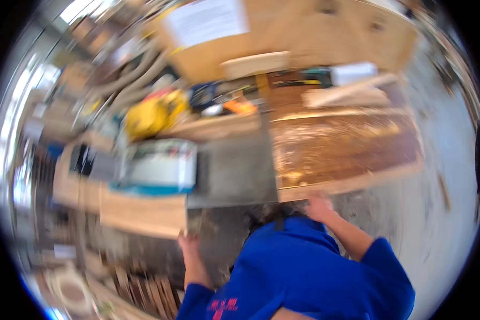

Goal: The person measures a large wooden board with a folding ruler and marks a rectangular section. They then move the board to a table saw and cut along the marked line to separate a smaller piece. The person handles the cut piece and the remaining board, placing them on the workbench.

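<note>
The picture is smeared by motion. My left hand (189,241) is at the near right corner of a pale wooden panel (144,210) at the left; whether its fingers grip the corner is too blurred to tell. On that side of the bench sits a pale, box-like machine with a teal base (160,165). My right hand (319,205) is at the front edge of a brown worktop (352,144) strewn with wood shavings, its fingers blurred. Between the two lies a dark grey surface (234,165).
Pale wood pieces (349,96) lie at the worktop's far side. Behind the grey surface are a yellow object (154,112) and an orange one (240,105). A large plywood panel (314,37) rises at the back. Stacked wood strips (146,290) stand low at the left.
</note>
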The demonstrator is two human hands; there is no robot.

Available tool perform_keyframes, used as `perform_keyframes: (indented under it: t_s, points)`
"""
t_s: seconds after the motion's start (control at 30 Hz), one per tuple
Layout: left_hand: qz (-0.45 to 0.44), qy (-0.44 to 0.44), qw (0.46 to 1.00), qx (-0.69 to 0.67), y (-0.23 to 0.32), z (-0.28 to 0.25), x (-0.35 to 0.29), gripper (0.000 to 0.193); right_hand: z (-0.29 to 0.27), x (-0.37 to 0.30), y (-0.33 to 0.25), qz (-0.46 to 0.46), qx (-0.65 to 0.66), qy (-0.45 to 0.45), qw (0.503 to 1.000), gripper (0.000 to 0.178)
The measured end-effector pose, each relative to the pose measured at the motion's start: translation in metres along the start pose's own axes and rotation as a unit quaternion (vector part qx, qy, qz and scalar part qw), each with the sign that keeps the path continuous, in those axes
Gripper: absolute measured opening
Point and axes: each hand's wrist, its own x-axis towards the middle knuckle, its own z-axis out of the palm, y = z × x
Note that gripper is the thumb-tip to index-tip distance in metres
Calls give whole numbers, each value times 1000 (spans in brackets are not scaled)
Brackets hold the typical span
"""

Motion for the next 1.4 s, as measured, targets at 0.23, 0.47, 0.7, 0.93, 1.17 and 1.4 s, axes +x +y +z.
perform_keyframes:
  t_s: [0.23, 0.47, 0.7, 0.93, 1.17, 1.4]
  points:
    - [24, 139, 989, 48, 17, 53, -3, 43, 11, -10, -7, 41, -29, 17, 999, 79]
    - [72, -82, 988, 112, 52, -7, 47, 54, 2, -1, -27, 105, -4, -16, 994, 82]
    - [235, -48, 853, 464, 72, -34, 96, 66, 6, -3, -27, 129, 5, -12, 992, 76]
    - [186, -52, 889, 415, 108, -10, 89, 62, 25, 8, -27, 136, 13, -6, 991, 79]
    - [174, -50, 901, 395, 145, -16, 104, 59, 18, 8, -37, 131, 21, 14, 991, 72]
    - [122, 11, 943, 310, 192, -54, 136, 54, 31, 16, -51, 159, 36, 80, 983, 69]
